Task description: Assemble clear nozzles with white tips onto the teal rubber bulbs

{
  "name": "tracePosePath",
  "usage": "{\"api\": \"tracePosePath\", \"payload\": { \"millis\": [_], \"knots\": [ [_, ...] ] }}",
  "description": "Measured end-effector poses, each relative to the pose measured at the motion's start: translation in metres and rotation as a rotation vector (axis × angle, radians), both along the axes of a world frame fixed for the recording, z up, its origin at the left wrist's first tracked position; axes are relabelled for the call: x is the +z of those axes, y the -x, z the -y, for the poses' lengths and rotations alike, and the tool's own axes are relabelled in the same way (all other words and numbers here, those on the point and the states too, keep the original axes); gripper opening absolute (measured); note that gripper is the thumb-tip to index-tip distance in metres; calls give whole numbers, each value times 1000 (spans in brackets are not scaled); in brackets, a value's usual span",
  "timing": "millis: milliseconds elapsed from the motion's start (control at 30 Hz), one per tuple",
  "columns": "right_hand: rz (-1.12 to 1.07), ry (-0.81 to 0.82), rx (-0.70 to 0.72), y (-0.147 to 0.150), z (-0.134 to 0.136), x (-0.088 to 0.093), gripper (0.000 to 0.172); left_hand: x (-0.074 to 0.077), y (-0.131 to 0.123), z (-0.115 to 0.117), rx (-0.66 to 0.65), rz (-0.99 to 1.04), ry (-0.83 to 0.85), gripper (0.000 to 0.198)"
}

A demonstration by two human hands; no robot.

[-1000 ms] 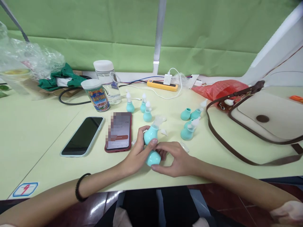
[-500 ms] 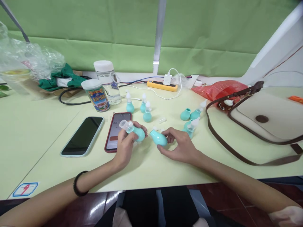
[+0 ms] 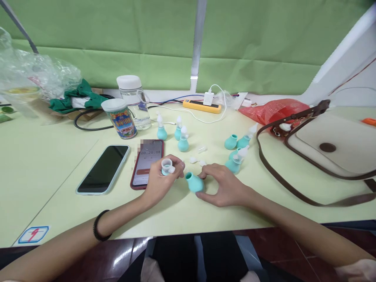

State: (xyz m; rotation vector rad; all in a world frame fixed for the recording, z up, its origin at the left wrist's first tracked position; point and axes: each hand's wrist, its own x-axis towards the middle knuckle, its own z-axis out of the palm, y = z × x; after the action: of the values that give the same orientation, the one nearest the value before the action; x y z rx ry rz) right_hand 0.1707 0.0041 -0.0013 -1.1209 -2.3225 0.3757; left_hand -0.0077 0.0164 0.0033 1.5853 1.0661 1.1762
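My left hand [image 3: 166, 174] is closed around a nasal aspirator, its clear cup [image 3: 167, 164] facing up and a bit of turquoise showing below; the fingers hide most of it. My right hand [image 3: 221, 184] has thumb and forefinger on an open-necked turquoise rubber bulb [image 3: 194, 183], low over the table, its neck leaning left. Small white tips [image 3: 194, 160] and a clear cap [image 3: 202, 149] lie just beyond. Several aspirators fitted with nozzles [image 3: 183, 144] stand farther back. On the right, a loose bulb [image 3: 230, 141] sits beside more aspirators [image 3: 234, 164].
To the left lie a dark-screened phone [image 3: 102, 168] and a red-cased phone [image 3: 142, 156] showing a timer. Behind them stand a printed cup [image 3: 122, 123] and a water bottle [image 3: 132, 98]. A yellow power strip [image 3: 194, 105] is at the back, a strapped bag [image 3: 331, 145] at right.
My left hand has turned its aspirator from lying sideways to cup upward. The bulb at my right hand has come lower and nearer to me, its neck now tilted more upward.
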Motion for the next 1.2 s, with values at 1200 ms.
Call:
{"api": "tracePosePath", "payload": {
  "millis": [1200],
  "knots": [
    [494,-84,-220,-7,-21,-8,27,-2,0,7,-153,-370,-161,11]
  ]
}}
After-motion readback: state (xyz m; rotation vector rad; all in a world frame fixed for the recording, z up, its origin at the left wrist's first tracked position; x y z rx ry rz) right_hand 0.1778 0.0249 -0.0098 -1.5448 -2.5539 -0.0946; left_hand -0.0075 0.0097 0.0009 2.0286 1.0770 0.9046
